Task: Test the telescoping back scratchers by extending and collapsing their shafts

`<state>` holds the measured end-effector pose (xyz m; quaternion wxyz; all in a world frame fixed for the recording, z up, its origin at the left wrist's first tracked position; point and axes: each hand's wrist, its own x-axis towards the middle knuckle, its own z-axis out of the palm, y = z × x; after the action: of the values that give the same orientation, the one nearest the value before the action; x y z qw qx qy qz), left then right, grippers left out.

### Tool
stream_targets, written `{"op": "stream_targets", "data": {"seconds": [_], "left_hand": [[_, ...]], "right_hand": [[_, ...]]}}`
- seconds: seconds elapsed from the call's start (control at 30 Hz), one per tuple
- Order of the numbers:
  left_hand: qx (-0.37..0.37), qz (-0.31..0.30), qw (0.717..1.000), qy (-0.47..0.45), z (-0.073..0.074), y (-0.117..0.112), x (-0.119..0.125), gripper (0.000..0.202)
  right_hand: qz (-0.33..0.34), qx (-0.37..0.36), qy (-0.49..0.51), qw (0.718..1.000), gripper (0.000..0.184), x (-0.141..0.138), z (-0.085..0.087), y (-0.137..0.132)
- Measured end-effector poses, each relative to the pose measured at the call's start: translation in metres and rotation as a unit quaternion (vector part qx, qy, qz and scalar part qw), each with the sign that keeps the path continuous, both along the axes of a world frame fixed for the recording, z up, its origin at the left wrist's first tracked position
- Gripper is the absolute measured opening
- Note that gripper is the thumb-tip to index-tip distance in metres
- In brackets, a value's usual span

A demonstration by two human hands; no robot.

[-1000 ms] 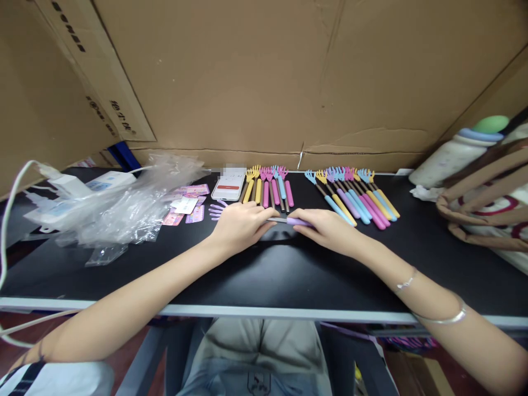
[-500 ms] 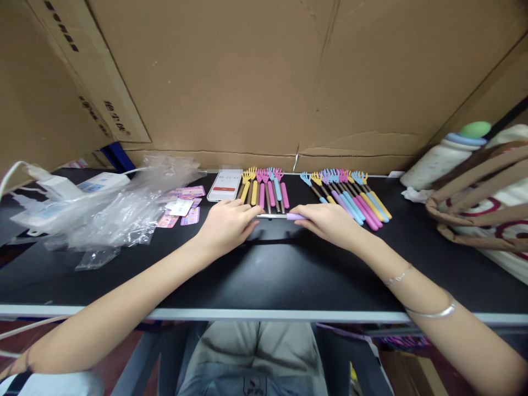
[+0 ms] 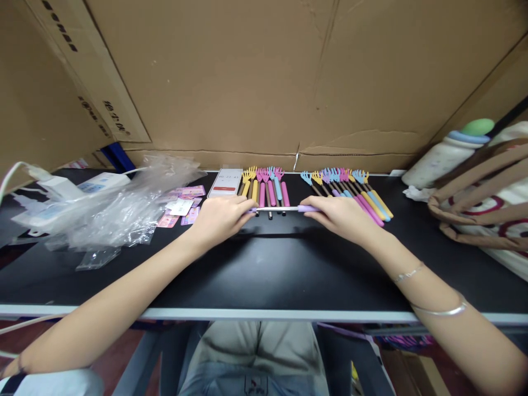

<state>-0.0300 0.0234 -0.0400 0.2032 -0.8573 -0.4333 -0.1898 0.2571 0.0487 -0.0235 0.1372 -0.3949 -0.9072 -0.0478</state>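
Between my two hands a purple back scratcher (image 3: 278, 209) with a metal rod is held level above the black table. My left hand (image 3: 223, 218) is closed around its left end, where a bit of purple shows; the rest of that end is hidden by my fingers. My right hand (image 3: 340, 214) grips the purple handle at the other end. Behind my left hand lies a row of yellow, pink and blue back scratchers (image 3: 272, 193). A second row of back scratchers (image 3: 363, 198), in several colours, lies behind and beside my right hand.
A phone (image 3: 225, 182) lies behind my left hand. Small printed cards (image 3: 181, 206), crumpled clear plastic bags (image 3: 119, 214) and a white power strip (image 3: 99, 184) are at the left. A white bottle (image 3: 439, 157), a tissue (image 3: 418, 193) and a bag (image 3: 474, 214) stand right. Cardboard (image 3: 231, 77) walls the back.
My right hand has moved to the right and my left hand slightly left, with more of the metal rod showing between them. Both hands are a little higher in view.
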Motion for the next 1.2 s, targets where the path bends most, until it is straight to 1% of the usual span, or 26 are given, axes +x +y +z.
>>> {"op": "stream_targets", "data": {"seconds": [0.17, 0.37, 0.53, 0.6, 0.7, 0.83, 1.07, 1.2], "left_hand": [[0.018, -0.02, 1.0, -0.013, -0.003, 0.003, -0.002, 0.018], [0.029, -0.019, 0.999, -0.021, -0.005, 0.004, -0.002, 0.02], [0.045, -0.029, 0.998, -0.024, -0.006, 0.005, -0.002, 0.02], [0.051, -0.024, 0.998, -0.025, -0.006, 0.004, -0.001, 0.019], [0.053, -0.019, 0.998, -0.025, -0.007, 0.003, 0.001, 0.017], [0.058, -0.02, 0.998, -0.028, -0.011, 0.002, 0.003, 0.017], [0.051, -0.033, 0.997, -0.04, -0.014, 0.002, 0.004, 0.018], [0.04, -0.032, 0.998, -0.038, -0.013, 0.002, 0.004, 0.016]], "right_hand": [[0.011, 0.004, 0.006, 1.0, 0.036, 0.002, -0.006, 0.003], [0.027, 0.018, 0.0, 0.999, 0.036, 0.0, -0.009, 0.002], [0.029, 0.005, -0.012, 0.999, 0.036, -0.001, -0.009, 0.001], [0.021, -0.006, -0.031, 0.999, 0.036, -0.002, -0.009, 0.0], [-0.009, -0.008, -0.067, 0.998, 0.033, -0.005, -0.009, -0.003], [-0.04, -0.006, -0.094, 0.995, 0.032, -0.009, -0.007, -0.006], [-0.038, 0.005, -0.083, 0.996, 0.031, -0.009, -0.009, -0.004], [-0.043, 0.008, -0.102, 0.994, 0.032, -0.009, -0.012, -0.005]]}}
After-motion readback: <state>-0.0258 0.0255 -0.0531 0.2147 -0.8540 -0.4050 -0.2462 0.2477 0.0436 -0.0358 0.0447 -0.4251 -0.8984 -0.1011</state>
